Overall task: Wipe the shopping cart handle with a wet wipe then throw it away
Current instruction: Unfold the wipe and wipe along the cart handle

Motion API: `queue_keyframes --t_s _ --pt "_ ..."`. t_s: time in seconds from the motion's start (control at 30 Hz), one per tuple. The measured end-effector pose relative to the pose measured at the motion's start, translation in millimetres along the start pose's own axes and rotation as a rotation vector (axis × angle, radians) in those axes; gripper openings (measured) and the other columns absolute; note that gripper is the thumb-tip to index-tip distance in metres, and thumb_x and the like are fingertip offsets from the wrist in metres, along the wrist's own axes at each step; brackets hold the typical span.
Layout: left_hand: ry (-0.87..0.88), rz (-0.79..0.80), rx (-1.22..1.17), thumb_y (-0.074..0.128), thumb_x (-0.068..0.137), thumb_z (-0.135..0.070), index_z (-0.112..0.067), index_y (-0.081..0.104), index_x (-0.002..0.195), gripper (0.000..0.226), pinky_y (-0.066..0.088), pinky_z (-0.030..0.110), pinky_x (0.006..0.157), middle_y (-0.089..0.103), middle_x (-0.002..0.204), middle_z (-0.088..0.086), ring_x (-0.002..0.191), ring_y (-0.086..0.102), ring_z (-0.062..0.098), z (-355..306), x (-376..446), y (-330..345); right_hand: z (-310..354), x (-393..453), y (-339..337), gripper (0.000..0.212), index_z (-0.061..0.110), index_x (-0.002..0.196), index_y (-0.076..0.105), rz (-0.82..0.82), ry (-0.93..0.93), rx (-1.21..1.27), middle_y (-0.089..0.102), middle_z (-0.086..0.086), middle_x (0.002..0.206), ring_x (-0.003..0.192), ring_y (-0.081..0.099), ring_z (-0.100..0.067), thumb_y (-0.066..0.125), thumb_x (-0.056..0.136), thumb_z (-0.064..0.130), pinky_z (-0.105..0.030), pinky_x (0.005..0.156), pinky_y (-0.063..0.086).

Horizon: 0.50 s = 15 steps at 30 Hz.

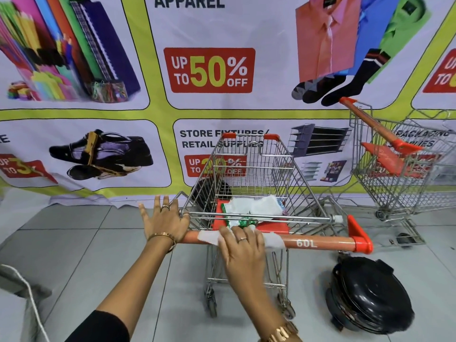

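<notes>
A wire shopping cart (249,169) stands in front of me with an orange handle (320,242) marked 60L. A white wet wipe (272,240) is draped over the handle's left half. My right hand (243,248) presses flat on the wipe against the handle. My left hand (165,219) rests with fingers spread at the handle's left end, touching the cart's frame. A green wipes pack (240,222) and loose white wipes (256,206) lie on the red child seat.
A black lidded bin (367,294) stands on the tiled floor at the lower right of the cart. A second cart (399,164) is parked at the right. A printed sale banner (209,70) covers the wall behind.
</notes>
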<state>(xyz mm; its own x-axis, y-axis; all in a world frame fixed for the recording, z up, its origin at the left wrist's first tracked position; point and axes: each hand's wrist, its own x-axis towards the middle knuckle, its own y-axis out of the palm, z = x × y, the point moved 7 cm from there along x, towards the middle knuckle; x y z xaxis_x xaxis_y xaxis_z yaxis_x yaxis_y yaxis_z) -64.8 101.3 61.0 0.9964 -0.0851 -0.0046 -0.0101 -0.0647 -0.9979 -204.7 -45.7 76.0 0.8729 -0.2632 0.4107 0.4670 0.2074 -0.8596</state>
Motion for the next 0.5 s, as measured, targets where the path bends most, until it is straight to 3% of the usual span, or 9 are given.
queue_keyframes --t_s 0.07,0.2,0.3,0.4,0.5 --pt "0.003 -0.002 -0.010 0.028 0.090 -0.045 -0.024 0.025 0.144 0.058 -0.007 0.059 0.114 0.017 0.157 0.001 0.146 0.002 0.019 -1 1 1 -27 -6 -7 0.039 0.024 0.103 0.068 -0.021 -0.051 -0.044 0.073 0.003 0.095 0.090 0.066 -0.025 0.033 0.092 0.038 -0.037 0.089 0.033" --pt "0.007 -0.006 -0.011 0.027 0.090 -0.046 -0.025 0.024 0.145 0.058 -0.006 0.059 0.113 0.017 0.157 0.001 0.146 0.002 0.020 0 0 1 -121 -18 -42 0.062 0.014 0.103 0.069 -0.206 0.147 -0.091 0.072 -0.011 0.096 0.096 0.061 -0.031 0.015 0.096 0.044 -0.042 0.090 0.032" --pt "0.001 -0.009 -0.021 0.028 0.090 -0.046 -0.025 0.025 0.144 0.058 -0.008 0.058 0.113 0.018 0.157 0.001 0.146 0.003 0.020 -1 -2 0 -157 -25 -53 0.056 0.007 0.101 0.067 -0.286 0.266 -0.041 0.068 -0.018 0.098 0.103 0.055 -0.036 0.023 0.095 0.041 -0.051 0.095 0.035" --pt "-0.002 -0.009 -0.015 0.027 0.090 -0.045 -0.025 0.027 0.143 0.057 -0.011 0.058 0.113 0.019 0.157 0.001 0.146 0.003 0.020 -2 -2 0 -141 -25 -44 0.042 0.004 0.097 0.067 -0.357 0.409 0.036 0.066 -0.021 0.101 0.110 0.043 -0.033 0.034 0.087 0.030 -0.056 0.102 0.030" --pt "-0.001 -0.017 -0.012 0.027 0.090 -0.044 -0.025 0.028 0.143 0.057 -0.011 0.058 0.113 0.019 0.157 0.001 0.146 0.003 0.020 -2 -3 -2 -82 -12 -23 0.040 0.008 0.093 0.069 -0.301 0.301 0.046 0.069 -0.017 0.096 0.106 0.039 -0.028 0.038 0.083 0.031 -0.050 0.099 0.028"
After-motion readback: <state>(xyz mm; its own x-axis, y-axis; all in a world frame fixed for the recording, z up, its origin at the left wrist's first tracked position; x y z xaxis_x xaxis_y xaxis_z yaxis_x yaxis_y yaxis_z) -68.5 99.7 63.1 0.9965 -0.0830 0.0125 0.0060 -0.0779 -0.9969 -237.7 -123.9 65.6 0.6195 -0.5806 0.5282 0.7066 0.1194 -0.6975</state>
